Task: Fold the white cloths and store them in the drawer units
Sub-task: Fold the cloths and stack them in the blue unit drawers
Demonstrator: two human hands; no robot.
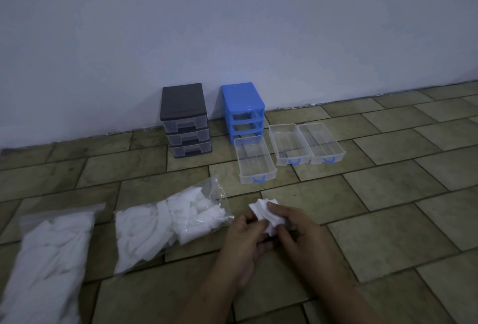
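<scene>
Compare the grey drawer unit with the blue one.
The grey unit has all three clear drawers pushed in; the blue unit stands as a bare frame, its three drawers out on the floor in front and to its right. Grey has a dark top, blue a bright one. Both have three tiers and stand against the wall.

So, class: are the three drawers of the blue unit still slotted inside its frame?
No: the blue unit stands hollow, and its three clear drawers lie on the floor beside it.
</scene>
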